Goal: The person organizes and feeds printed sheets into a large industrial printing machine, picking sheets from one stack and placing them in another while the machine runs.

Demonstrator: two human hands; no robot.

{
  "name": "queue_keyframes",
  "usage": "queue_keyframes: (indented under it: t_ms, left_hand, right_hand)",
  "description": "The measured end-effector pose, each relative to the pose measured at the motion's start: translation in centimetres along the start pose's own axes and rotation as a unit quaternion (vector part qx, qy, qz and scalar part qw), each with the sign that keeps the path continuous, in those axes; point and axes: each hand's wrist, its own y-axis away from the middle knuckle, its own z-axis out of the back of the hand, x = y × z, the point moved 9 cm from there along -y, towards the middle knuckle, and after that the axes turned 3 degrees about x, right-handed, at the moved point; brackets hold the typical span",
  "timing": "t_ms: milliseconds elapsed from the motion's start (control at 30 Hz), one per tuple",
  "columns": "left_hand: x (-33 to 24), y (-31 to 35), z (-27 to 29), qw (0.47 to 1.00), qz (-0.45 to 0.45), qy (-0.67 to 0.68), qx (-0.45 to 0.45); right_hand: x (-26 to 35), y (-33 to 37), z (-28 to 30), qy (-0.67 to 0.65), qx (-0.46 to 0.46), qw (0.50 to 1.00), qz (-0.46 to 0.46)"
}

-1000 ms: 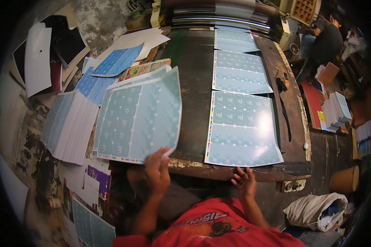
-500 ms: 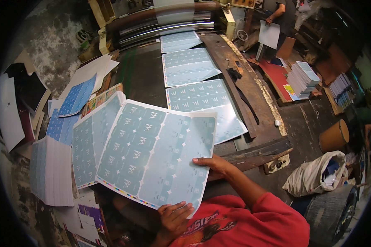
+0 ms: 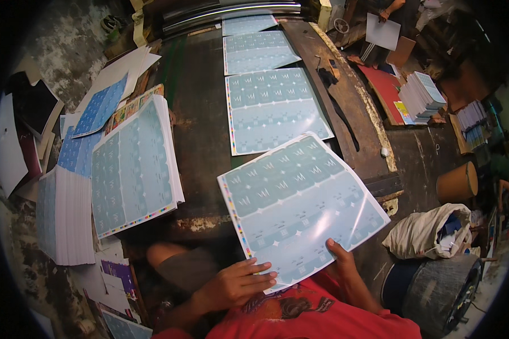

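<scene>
A large glossy printed sheet [image 3: 300,203], pale blue-green with rows of looping marks and a colour strip along one edge, is held tilted in front of me. My left hand [image 3: 234,285] grips its near left corner, fingers on top and thumb hidden. At the near right edge my right hand [image 3: 345,268] pinches the sheet, thumb above and the other fingers out of sight beneath. Beyond it a matching sheet [image 3: 274,113] lies on the dark table [image 3: 195,113], with more sheets in line behind. To the left rests a thick stack of similar sheets [image 3: 133,164].
Metal rollers [image 3: 232,14] span the table's far end. Another paper stack [image 3: 73,217] stands at far left. A dark strap [image 3: 345,118] lies along the table's right side. On the right are a bucket [image 3: 458,186], a white sack [image 3: 421,234] and another person's hand [image 3: 385,14] with paper.
The held sheet has swung right and turned, away from the left stack to in front of me. My right hand has come nearer my body. The view has tipped downward.
</scene>
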Motion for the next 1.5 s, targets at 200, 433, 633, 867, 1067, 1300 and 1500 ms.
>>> queue_keyframes:
  t_ms: [200,433,633,867,1067,1300,1500]
  left_hand:
    - [3.0,1.3,-0.8,0.995,0.006,0.094,0.009]
    - [11.8,1.2,-0.7,0.939,0.116,0.324,-0.007]
    - [16.6,0.4,2.8,0.876,0.187,0.415,-0.161]
    - [20.6,-1.6,3.1,0.908,0.222,0.301,-0.189]
    - [23.5,-4.0,3.5,0.915,0.208,0.299,-0.175]
    - [27.4,-7.0,5.3,0.93,0.196,0.259,-0.173]
    - [30.9,-9.2,7.0,0.93,0.188,0.247,-0.199]
  right_hand:
    - [-3.5,2.8,0.6,-0.057,-0.05,0.997,-0.018]
    - [-3.4,1.3,-0.4,0.057,0.087,0.994,0.02]
    - [-4.2,-3.6,1.5,0.11,-0.039,0.993,0.001]
    - [-3.7,-6.0,1.0,0.116,-0.07,0.991,-0.009]
    - [-3.5,-4.8,0.0,0.107,-0.062,0.992,-0.024]
    - [-4.9,-2.7,0.2,0.075,-0.053,0.994,-0.064]
    - [-5.8,-0.6,-0.3,0.049,-0.046,0.993,-0.099]
